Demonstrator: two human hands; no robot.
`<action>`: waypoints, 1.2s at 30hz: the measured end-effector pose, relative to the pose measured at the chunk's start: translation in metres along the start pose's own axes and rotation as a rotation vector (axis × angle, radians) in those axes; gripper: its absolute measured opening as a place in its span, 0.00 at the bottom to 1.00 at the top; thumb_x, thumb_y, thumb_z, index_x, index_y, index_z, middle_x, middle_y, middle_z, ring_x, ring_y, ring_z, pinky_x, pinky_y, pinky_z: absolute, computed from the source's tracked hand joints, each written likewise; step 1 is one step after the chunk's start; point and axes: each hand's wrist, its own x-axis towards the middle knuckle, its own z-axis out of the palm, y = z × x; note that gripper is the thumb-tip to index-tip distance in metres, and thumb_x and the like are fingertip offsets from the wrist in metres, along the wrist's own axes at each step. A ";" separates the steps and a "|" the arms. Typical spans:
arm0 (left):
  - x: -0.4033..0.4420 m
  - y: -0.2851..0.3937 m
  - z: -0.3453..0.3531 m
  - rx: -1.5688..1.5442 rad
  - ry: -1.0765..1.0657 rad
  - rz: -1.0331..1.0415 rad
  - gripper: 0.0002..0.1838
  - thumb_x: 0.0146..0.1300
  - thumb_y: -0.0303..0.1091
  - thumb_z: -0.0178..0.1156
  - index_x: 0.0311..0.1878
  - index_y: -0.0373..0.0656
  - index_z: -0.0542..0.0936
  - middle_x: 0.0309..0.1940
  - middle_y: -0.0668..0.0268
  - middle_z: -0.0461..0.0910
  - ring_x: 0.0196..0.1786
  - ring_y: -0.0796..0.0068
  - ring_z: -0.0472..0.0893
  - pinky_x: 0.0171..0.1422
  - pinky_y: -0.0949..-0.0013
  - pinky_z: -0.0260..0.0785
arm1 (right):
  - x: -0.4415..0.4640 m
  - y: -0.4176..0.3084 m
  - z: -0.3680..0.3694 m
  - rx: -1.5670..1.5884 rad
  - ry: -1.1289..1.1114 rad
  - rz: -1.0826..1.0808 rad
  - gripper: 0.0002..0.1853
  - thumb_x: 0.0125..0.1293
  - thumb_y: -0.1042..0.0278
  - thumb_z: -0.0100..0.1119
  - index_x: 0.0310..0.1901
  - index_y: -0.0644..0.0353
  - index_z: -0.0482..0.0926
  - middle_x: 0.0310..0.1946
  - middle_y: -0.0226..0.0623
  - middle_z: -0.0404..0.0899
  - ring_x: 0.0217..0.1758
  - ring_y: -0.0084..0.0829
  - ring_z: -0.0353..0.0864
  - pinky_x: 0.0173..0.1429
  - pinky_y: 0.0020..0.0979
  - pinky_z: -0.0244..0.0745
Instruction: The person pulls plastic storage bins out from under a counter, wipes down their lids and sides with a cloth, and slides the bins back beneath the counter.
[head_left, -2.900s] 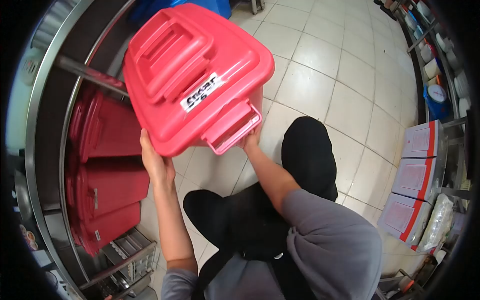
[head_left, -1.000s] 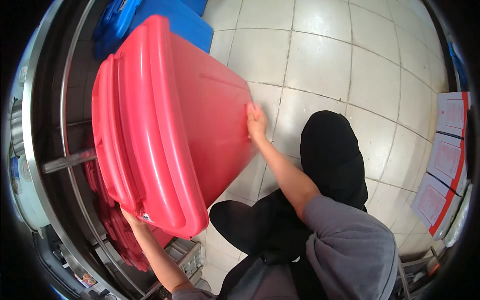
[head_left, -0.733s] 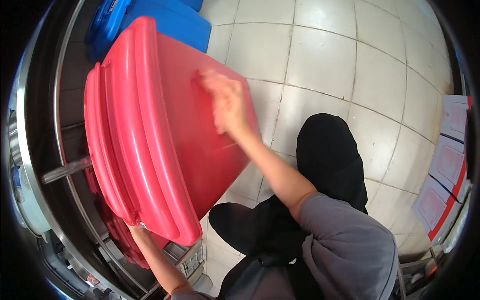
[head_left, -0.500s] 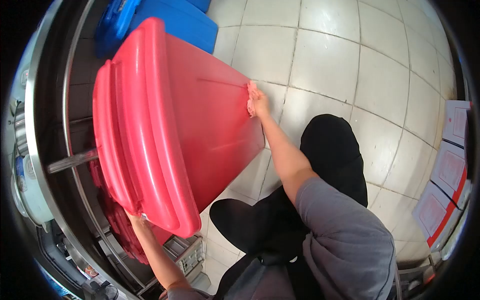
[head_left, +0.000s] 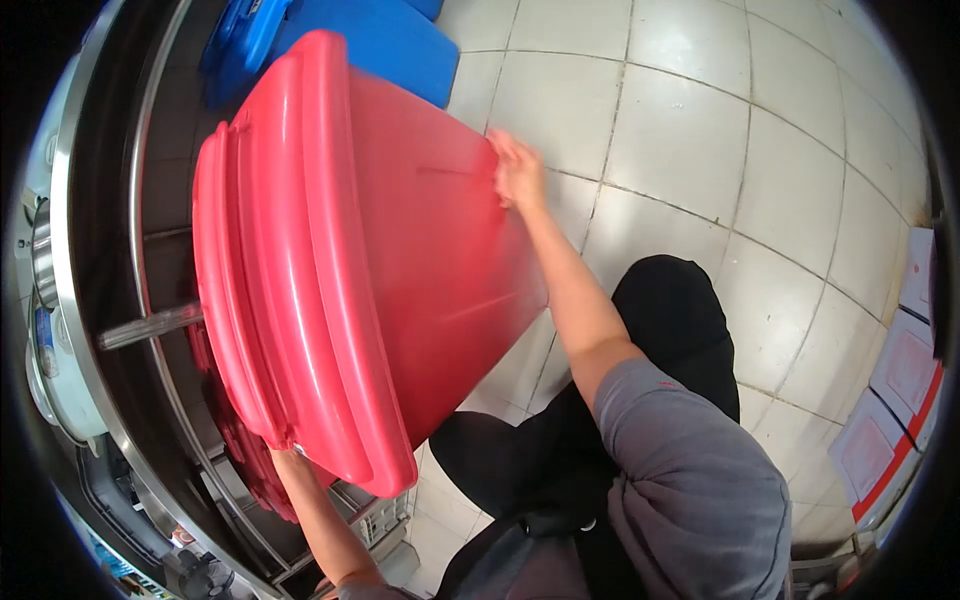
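A large red plastic bin [head_left: 440,240] with a thick ribbed rim and lid lies tilted, its lid end toward the metal table and its base toward the floor. My left hand [head_left: 290,464] is at the lower edge of the lid end, gripping it; its fingers are hidden behind the plastic. Against the side of the bin near its base, my right hand [head_left: 520,175] presses with bent fingers. The pink cloth seen under it earlier is almost wholly covered now, its colour close to the bin's.
Blue bins [head_left: 370,45] stand beyond the red one. A metal table with a tubular lower rail [head_left: 140,180] runs along the left. White and red boxes [head_left: 870,440] are stacked at the right. Pale floor tiles [head_left: 680,130] and my bent knees [head_left: 670,310] are nearby.
My right hand has slid a little upward along the bin's side, and the cloth is less visible. The view has shifted slightly; my left hand stays at the lid's edge.
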 end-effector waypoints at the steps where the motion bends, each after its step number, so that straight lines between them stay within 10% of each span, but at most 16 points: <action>1: 0.001 0.001 0.000 0.004 0.003 -0.001 0.23 0.73 0.44 0.49 0.64 0.39 0.73 0.57 0.56 0.79 0.55 0.56 0.81 0.58 0.51 0.78 | 0.019 0.034 -0.031 -0.131 0.078 -0.230 0.16 0.73 0.54 0.45 0.43 0.56 0.80 0.09 0.29 0.61 0.05 0.25 0.58 0.08 0.30 0.53; 5: 0.005 -0.002 -0.002 0.001 0.002 -0.007 0.24 0.73 0.45 0.49 0.64 0.39 0.73 0.57 0.56 0.79 0.55 0.56 0.81 0.58 0.51 0.78 | 0.024 0.079 -0.111 -0.716 0.174 -0.488 0.22 0.77 0.57 0.37 0.34 0.62 0.78 0.08 0.37 0.64 0.05 0.30 0.62 0.09 0.35 0.58; 7: 0.003 -0.004 -0.003 -0.015 -0.005 -0.002 0.24 0.73 0.45 0.49 0.64 0.39 0.73 0.57 0.56 0.79 0.55 0.55 0.81 0.58 0.50 0.78 | -0.016 0.088 -0.130 -0.297 0.181 0.068 0.16 0.77 0.62 0.46 0.35 0.61 0.78 0.07 0.32 0.62 0.08 0.28 0.65 0.13 0.33 0.63; 9: 0.002 -0.008 -0.007 -0.036 -0.006 -0.005 0.24 0.73 0.45 0.49 0.64 0.39 0.73 0.57 0.56 0.79 0.55 0.55 0.81 0.58 0.50 0.78 | -0.060 0.111 -0.142 -0.153 0.252 0.011 0.26 0.76 0.54 0.35 0.27 0.63 0.75 0.06 0.42 0.66 0.05 0.36 0.63 0.11 0.39 0.59; 12: 0.006 -0.011 -0.003 -0.086 -0.027 -0.002 0.24 0.73 0.45 0.49 0.64 0.39 0.73 0.57 0.56 0.79 0.55 0.55 0.81 0.58 0.50 0.78 | -0.115 0.146 -0.165 -0.107 0.316 0.142 0.24 0.75 0.51 0.36 0.39 0.62 0.78 0.17 0.44 0.76 0.06 0.36 0.60 0.10 0.38 0.56; 15: 0.018 -0.011 0.004 -0.130 -0.168 -0.085 0.26 0.73 0.50 0.49 0.64 0.42 0.74 0.60 0.58 0.78 0.58 0.55 0.80 0.63 0.50 0.75 | -0.176 0.130 -0.129 0.670 0.214 0.227 0.24 0.74 0.51 0.36 0.56 0.57 0.76 0.37 0.45 0.82 0.09 0.36 0.64 0.12 0.38 0.58; 17: 0.017 -0.012 0.006 -0.146 -0.154 -0.071 0.25 0.73 0.50 0.48 0.63 0.42 0.74 0.59 0.58 0.79 0.58 0.55 0.80 0.63 0.50 0.75 | -0.201 0.109 -0.080 0.241 0.293 0.141 0.22 0.79 0.56 0.35 0.68 0.50 0.70 0.70 0.32 0.69 0.12 0.28 0.64 0.15 0.29 0.58; 19: 0.019 -0.011 0.012 -0.139 -0.096 -0.066 0.25 0.75 0.50 0.45 0.64 0.42 0.73 0.60 0.58 0.78 0.58 0.55 0.80 0.63 0.49 0.75 | -0.221 0.096 -0.040 0.139 0.183 -0.004 0.21 0.78 0.60 0.38 0.67 0.54 0.70 0.69 0.35 0.70 0.19 0.30 0.69 0.21 0.31 0.64; 22: 0.012 -0.009 0.029 -0.129 -0.103 -0.059 0.25 0.75 0.51 0.44 0.64 0.43 0.72 0.59 0.58 0.79 0.57 0.56 0.80 0.62 0.50 0.76 | -0.257 0.072 0.031 -0.891 0.181 -0.806 0.20 0.72 0.75 0.47 0.64 0.63 0.70 0.67 0.45 0.68 0.46 0.36 0.76 0.48 0.36 0.76; 29: 0.014 -0.012 0.025 -0.086 -0.028 -0.040 0.24 0.75 0.51 0.44 0.62 0.45 0.74 0.56 0.62 0.80 0.55 0.61 0.81 0.61 0.54 0.75 | -0.301 0.035 0.044 -1.138 -0.118 -0.932 0.26 0.66 0.79 0.53 0.67 0.61 0.70 0.63 0.47 0.73 0.64 0.46 0.72 0.69 0.38 0.67; 31: 0.004 -0.010 0.035 -0.067 0.014 -0.054 0.23 0.75 0.50 0.45 0.60 0.44 0.75 0.54 0.62 0.81 0.54 0.62 0.81 0.60 0.57 0.75 | -0.264 0.059 0.000 0.093 0.051 -0.139 0.21 0.77 0.71 0.40 0.66 0.72 0.64 0.65 0.46 0.70 0.69 0.35 0.68 0.76 0.39 0.60; 33: -0.003 -0.010 0.055 -0.121 -0.027 -0.016 0.21 0.75 0.49 0.47 0.59 0.43 0.75 0.51 0.62 0.81 0.54 0.64 0.81 0.59 0.60 0.76 | -0.234 0.096 -0.064 -0.771 0.058 -0.458 0.21 0.76 0.72 0.41 0.67 0.71 0.64 0.67 0.48 0.69 0.71 0.36 0.67 0.77 0.38 0.58; 36: 0.001 -0.013 0.048 -0.106 -0.089 0.024 0.21 0.76 0.47 0.47 0.61 0.42 0.73 0.56 0.62 0.79 0.57 0.65 0.80 0.61 0.60 0.75 | -0.212 0.030 0.033 -0.950 0.060 -0.661 0.21 0.76 0.78 0.36 0.68 0.71 0.66 0.69 0.50 0.68 0.74 0.38 0.64 0.77 0.36 0.56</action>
